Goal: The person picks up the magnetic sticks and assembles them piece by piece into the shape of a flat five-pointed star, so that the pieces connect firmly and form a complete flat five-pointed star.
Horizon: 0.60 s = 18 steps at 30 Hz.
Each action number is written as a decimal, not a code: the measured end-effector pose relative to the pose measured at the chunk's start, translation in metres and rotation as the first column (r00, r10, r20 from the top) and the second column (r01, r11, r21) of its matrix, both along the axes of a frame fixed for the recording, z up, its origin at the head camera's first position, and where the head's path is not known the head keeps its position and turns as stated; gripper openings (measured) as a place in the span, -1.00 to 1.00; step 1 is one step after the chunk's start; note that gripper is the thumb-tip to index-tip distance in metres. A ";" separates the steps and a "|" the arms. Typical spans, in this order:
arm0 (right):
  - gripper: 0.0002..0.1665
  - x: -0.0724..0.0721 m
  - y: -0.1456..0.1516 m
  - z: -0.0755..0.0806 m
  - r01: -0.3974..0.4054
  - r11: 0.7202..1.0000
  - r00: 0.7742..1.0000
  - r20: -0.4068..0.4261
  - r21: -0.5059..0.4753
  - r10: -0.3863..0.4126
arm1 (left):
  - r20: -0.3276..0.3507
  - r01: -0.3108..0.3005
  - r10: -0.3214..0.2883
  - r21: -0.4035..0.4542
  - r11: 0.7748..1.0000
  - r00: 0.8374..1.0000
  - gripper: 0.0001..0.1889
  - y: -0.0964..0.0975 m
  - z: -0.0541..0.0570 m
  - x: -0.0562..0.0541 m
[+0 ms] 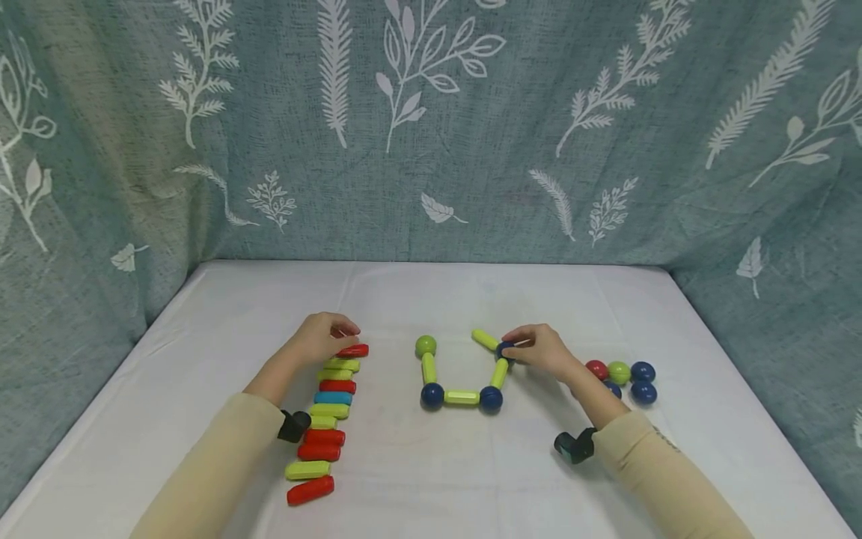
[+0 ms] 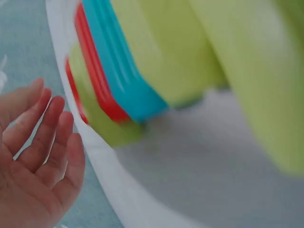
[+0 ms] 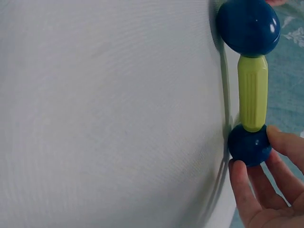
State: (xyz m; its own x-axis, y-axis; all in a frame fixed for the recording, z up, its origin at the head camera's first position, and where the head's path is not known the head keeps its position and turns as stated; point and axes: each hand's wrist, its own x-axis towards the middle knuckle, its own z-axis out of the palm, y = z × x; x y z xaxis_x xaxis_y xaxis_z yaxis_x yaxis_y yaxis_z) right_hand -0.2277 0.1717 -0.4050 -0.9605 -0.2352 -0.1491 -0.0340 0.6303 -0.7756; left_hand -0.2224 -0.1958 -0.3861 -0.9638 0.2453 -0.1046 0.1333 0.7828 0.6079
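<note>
My right hand (image 1: 544, 350) pinches a dark blue ball (image 3: 249, 146) between thumb and fingers. One yellow-green rod (image 1: 499, 373) joins that ball to a nearer blue ball (image 1: 491, 400); another yellow-green rod (image 1: 484, 340) points from it to the far left. From the nearer ball, a crosswise rod (image 1: 462, 397) reaches a third blue ball (image 1: 432, 396), where an upright-running rod (image 1: 429, 368) leads to a green ball (image 1: 426, 345). Above the far end of a row of rods hovers my left hand (image 1: 322, 338), fingers loosely bent around nothing, near a red rod (image 1: 354, 350).
The row continues toward me with several red, yellow-green and blue rods, among them a blue rod (image 1: 333, 398) and a nearest red rod (image 1: 310, 491). Beyond my right forearm sit loose balls, including a red ball (image 1: 596, 369) and a green ball (image 1: 619, 373). A patterned curtain (image 1: 438, 180) backs the white table.
</note>
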 end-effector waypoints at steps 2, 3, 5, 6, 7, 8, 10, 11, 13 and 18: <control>-0.66 0.000 0.000 -0.001 0.006 1.000 1.000 -0.003 -0.001 -0.006 | 0.055 -0.004 0.004 -0.006 1.000 0.998 -0.75 -0.004 -0.001 -0.001; -0.66 0.000 0.000 -0.001 0.009 1.000 1.000 -0.003 -0.003 -0.009 | 0.081 -0.002 0.003 -0.012 1.000 0.997 -0.74 -0.005 -0.001 -0.001; -0.66 0.000 0.000 -0.001 0.012 1.000 1.000 0.001 -0.006 -0.012 | 0.125 0.001 0.002 -0.021 1.000 0.992 -0.73 -0.007 -0.001 -0.001; -0.65 -0.001 0.000 -0.001 0.013 1.000 1.000 0.003 -0.009 -0.013 | 0.140 0.002 0.002 -0.029 1.000 0.990 -0.73 -0.008 -0.001 -0.001; -0.65 -0.001 0.000 -0.002 0.013 1.000 1.000 0.003 -0.011 -0.013 | 0.146 0.010 -0.005 -0.036 0.999 0.989 -0.73 -0.008 -0.001 0.000; -0.65 -0.001 0.000 -0.002 0.015 1.000 1.000 0.006 -0.014 -0.015 | 0.151 0.011 -0.005 -0.040 0.999 0.988 -0.74 -0.009 -0.001 0.000; -0.65 -0.001 0.000 -0.002 0.020 1.000 1.000 0.011 -0.015 -0.020 | 0.151 0.009 -0.002 -0.049 0.999 0.988 -0.75 -0.010 -0.002 0.000; -0.65 -0.001 0.000 -0.003 0.022 1.000 1.000 0.014 -0.016 -0.022 | 0.153 0.004 0.004 -0.053 0.999 0.988 -0.75 -0.010 -0.002 0.000; -0.65 -0.002 0.000 -0.004 0.022 1.000 1.000 0.019 -0.015 -0.021 | 0.156 -0.003 0.012 -0.059 0.998 0.988 -0.76 -0.010 -0.003 -0.001; -0.64 -0.002 0.002 -0.005 0.041 0.999 0.998 0.054 -0.029 -0.039 | 0.145 0.001 0.012 -0.084 0.996 0.989 -0.77 -0.008 -0.001 -0.004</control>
